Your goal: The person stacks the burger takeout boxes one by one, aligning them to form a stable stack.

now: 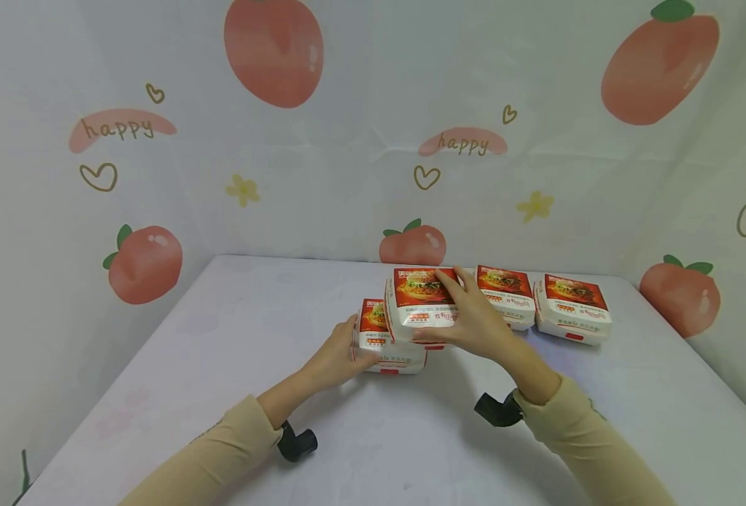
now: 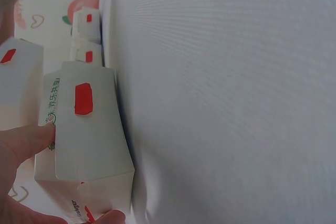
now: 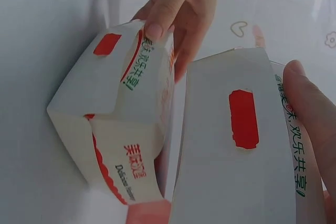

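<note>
My right hand point(image 1: 483, 325) grips a white burger box point(image 1: 418, 316) with a red picture lid, raised over the table. Fingers lie on its lid and the thumb on its lower front. Behind and to the left of it stands another burger box point(image 1: 393, 362) on the table, partly covered by the raised one. My left hand point(image 1: 339, 360) holds that box at its left side, thumb on the front. In the left wrist view the standing box point(image 2: 89, 140) shows a red sticker on its front flap. The right wrist view has the raised box point(image 3: 226, 166) beside the standing box point(image 3: 89, 93).
Two more burger boxes, one behind my right hand point(image 1: 512, 302) and one farther right point(image 1: 571, 309), stand side by side near the back edge of the white table point(image 1: 208, 337). A white curtain point(image 1: 322, 183) printed with fruit hangs behind. Black wrist devices point(image 1: 499, 410) sit under both sleeves.
</note>
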The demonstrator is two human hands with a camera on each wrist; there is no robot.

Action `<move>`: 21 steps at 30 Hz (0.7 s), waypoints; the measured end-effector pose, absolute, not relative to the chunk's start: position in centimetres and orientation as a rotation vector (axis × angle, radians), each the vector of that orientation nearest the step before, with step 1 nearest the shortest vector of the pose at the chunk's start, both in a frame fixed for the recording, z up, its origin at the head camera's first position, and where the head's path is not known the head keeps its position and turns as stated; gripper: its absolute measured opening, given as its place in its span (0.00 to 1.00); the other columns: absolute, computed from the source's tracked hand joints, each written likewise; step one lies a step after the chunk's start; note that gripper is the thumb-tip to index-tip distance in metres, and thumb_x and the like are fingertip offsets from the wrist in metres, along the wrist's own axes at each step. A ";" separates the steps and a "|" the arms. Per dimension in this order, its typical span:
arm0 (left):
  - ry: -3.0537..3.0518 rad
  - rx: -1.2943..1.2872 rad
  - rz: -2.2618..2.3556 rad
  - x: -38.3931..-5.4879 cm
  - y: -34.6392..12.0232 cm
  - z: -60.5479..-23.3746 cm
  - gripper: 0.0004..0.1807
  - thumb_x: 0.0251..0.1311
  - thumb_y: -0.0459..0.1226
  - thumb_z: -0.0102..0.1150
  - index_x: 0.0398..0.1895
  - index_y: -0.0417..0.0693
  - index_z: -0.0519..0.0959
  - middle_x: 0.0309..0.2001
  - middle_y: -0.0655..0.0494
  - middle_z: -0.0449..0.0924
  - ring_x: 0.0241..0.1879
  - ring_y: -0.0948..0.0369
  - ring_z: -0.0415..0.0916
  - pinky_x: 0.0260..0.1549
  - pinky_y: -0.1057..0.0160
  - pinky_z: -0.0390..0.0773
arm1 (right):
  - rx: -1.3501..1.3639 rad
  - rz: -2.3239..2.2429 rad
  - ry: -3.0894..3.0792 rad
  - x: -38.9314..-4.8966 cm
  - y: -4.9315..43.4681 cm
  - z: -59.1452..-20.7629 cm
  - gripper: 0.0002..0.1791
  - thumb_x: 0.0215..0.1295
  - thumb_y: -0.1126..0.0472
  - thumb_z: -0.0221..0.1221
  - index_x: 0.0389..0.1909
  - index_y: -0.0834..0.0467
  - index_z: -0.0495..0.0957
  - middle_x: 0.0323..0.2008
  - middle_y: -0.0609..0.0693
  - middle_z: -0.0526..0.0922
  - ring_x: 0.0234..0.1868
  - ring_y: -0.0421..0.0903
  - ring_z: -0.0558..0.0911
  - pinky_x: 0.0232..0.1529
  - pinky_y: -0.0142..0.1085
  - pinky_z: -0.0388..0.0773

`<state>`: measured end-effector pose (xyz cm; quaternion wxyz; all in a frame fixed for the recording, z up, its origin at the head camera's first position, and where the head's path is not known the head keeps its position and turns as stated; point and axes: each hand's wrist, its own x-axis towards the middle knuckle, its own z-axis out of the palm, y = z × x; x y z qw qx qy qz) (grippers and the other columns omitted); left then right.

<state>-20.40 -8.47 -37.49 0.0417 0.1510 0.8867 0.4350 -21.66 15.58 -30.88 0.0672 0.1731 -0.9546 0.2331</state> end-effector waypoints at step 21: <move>2.658 0.782 1.428 -21.0 -8.5 -37.6 0.31 0.53 0.32 0.62 0.60 0.41 0.63 0.51 0.50 0.78 0.54 0.56 0.75 0.57 0.50 0.75 | 0.524 0.705 -2.866 -21.8 13.1 -31.3 0.58 0.41 0.33 0.67 0.71 0.56 0.54 0.71 0.65 0.49 0.66 0.66 0.63 0.60 0.64 0.65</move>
